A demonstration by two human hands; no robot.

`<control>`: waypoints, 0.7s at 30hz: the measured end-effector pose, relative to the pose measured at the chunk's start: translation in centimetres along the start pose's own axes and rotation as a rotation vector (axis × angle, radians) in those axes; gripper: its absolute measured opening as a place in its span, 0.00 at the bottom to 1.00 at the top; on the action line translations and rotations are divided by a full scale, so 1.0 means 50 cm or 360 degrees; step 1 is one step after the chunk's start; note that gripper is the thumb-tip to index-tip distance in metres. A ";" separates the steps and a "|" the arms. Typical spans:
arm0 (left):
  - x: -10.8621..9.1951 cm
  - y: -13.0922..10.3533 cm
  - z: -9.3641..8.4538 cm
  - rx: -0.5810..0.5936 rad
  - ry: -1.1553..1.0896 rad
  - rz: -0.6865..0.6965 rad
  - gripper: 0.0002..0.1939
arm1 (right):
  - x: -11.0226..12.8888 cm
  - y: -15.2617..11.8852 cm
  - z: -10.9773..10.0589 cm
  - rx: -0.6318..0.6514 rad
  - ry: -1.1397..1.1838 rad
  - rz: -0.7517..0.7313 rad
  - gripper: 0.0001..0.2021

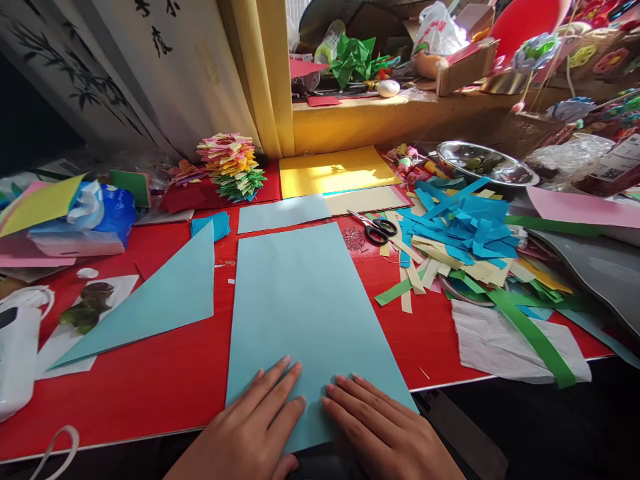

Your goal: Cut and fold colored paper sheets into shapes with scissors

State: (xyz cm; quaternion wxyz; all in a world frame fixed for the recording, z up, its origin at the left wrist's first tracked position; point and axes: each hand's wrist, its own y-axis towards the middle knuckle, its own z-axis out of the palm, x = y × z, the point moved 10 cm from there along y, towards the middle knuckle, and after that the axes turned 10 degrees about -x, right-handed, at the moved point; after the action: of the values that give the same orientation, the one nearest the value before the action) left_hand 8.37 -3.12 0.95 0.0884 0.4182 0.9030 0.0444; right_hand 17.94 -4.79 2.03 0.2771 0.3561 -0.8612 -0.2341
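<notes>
A large sheet of light blue paper [300,293] lies flat in front of me, its near edge at the table's front edge. My left hand [255,413] rests on its lower left part, fingers stretched out. On the lower right part lies my right hand [375,420], also flat with fingers extended. Neither hand grips anything. To the left is a light blue paper folded into a triangle [165,300]. Beyond the sheet lies a light blue paper strip [283,213], and scissors [377,229] with black handles lie to its right.
Blue, cream and green paper strips [460,227] are heaped on the right of the red table [185,387]. A metal bowl [487,163], yellow paper [340,172] and a folded-paper stack [233,167] stand at the back. A white device [20,360] sits at left, near a white tissue [120,293].
</notes>
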 end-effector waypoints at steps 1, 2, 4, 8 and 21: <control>-0.002 0.000 0.000 0.0011 0.0027 0.0018 0.19 | -0.002 0.000 0.001 0.0006 0.0012 0.0012 0.15; -0.004 -0.001 0.001 0.0031 0.0047 0.0033 0.18 | -0.004 0.001 0.002 0.0014 0.0019 0.0021 0.15; -0.006 -0.001 0.004 0.0081 0.0070 0.0056 0.18 | -0.005 0.001 0.005 0.0033 0.0030 0.0030 0.14; -0.004 0.002 0.003 0.0147 0.0076 0.0065 0.18 | -0.008 -0.001 0.006 0.0033 0.0045 0.0050 0.14; -0.014 -0.002 0.006 -0.0003 0.0207 0.0132 0.17 | -0.009 -0.001 0.003 -0.0009 0.0059 0.0059 0.14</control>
State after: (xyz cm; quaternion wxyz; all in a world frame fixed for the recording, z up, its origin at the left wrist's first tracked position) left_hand 8.82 -3.71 0.74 0.0281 0.4513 0.8887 0.0759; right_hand 18.12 -4.48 1.73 0.2984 0.3435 -0.8617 -0.2246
